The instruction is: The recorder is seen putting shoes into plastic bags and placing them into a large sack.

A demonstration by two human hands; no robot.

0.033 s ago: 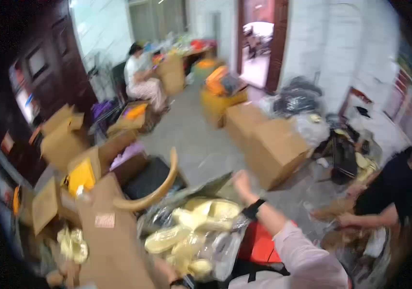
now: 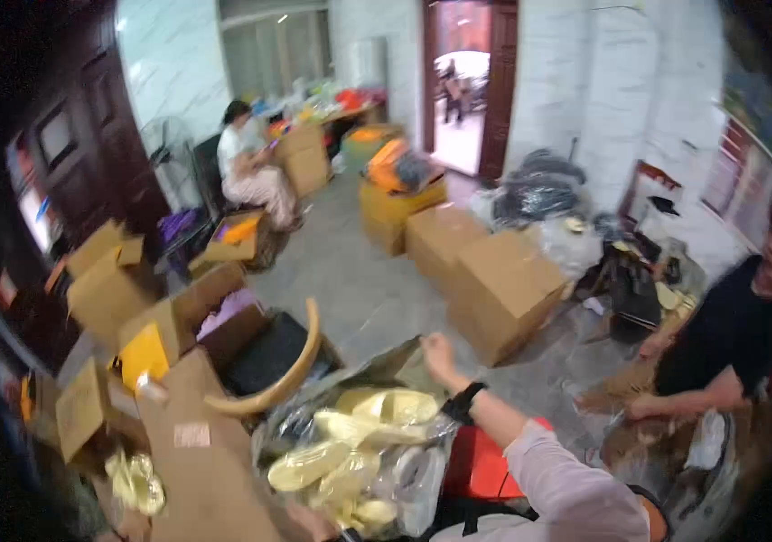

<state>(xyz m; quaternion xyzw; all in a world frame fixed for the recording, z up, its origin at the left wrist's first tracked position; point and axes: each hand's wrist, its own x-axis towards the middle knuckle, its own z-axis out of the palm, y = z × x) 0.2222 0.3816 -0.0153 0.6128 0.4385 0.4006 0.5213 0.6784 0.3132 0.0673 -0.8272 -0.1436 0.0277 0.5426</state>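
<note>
A large plastic bag point(image 2: 421, 508) lies in front of me, filled with pale yellow slippers point(image 2: 312, 464) and a few greyish ones point(image 2: 418, 470). At its far right corner, my right hand point(image 2: 438, 359) has its fingers closed on the raised, dull grey edge of the bag. My left hand point(image 2: 306, 520) shows only in part at the lower edge, beside the bag's near left side; its fingers are blurred and mostly hidden. Further left, another hand point(image 2: 133, 526) is by a pair of yellow slippers point(image 2: 135, 481) at the cardboard's side.
A tall carton point(image 2: 205, 483) stands left of the bag, below a curved wooden chair back point(image 2: 291, 379). Red plastic point(image 2: 476, 465) sits to the right. Closed cartons point(image 2: 505, 289) stand ahead. One person point(image 2: 720, 330) bends at the right; another point(image 2: 250, 172) sits far back.
The whole view has shifted a little up and to the right and is sharper. My right hand stays at the bag's edge.
</note>
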